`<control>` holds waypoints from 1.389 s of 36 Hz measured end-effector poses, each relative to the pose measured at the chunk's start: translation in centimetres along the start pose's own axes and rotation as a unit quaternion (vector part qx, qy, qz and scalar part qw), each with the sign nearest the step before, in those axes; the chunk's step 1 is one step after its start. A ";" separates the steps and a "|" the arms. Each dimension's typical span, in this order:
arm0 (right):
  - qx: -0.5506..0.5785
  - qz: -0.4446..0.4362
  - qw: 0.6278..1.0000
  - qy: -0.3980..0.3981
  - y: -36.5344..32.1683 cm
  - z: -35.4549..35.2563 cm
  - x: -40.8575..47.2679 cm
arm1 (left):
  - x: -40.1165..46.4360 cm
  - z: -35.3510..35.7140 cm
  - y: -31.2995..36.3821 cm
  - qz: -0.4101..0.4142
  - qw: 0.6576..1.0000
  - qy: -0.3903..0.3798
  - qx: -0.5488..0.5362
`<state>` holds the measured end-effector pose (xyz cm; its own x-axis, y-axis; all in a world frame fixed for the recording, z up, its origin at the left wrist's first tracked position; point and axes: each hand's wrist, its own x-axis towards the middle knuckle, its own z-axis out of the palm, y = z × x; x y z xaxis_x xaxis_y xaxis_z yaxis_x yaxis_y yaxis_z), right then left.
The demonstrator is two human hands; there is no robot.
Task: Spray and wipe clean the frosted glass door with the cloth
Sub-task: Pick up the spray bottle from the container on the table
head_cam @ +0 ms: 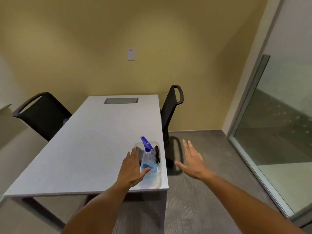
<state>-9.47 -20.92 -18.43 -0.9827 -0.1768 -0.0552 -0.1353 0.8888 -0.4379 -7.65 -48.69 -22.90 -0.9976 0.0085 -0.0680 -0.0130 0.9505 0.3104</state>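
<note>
Yellow-walled office room, grey floor; white table (94,141) occupying the centre of the frame, black chairs (42,114) standing at either side. Clear plastic tub (159,168) sitting at the table's near right corner, holding a spray bottle (148,159) with a blue trigger and a dark cloth (156,154) behind it. Left hand (133,168) reaching over the tub, fingers straight and loosely together, thumb touching the bottle's base. Right hand (192,159) hovering beyond the table edge, fingers spread, holding nothing. Frosted glass door (278,132) standing at the right of the frame, well apart from both hands. Progress judged: supplies not yet lifted; spraying and wiping both remaining.
</note>
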 end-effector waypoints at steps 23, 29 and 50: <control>0.257 0.085 0.962 -0.038 -6.7 11.6 7.6 | 7.8 5.9 -7.2 0.034 0.993 -0.108 0.032; 0.288 0.140 0.947 -0.034 -9.3 14.1 9.8 | 10.7 7.2 -9.6 0.086 0.986 -0.138 0.026; 0.411 0.253 0.876 0.001 -10.2 16.5 12.6 | 13.6 11.4 -11.9 0.153 0.979 -0.128 0.027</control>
<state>-18.42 -39.15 -29.48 -0.8905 0.1538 -0.4281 0.4542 0.2478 -0.8558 -20.34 -56.34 -38.35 -0.9043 0.3671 -0.2179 0.2949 0.9062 0.3029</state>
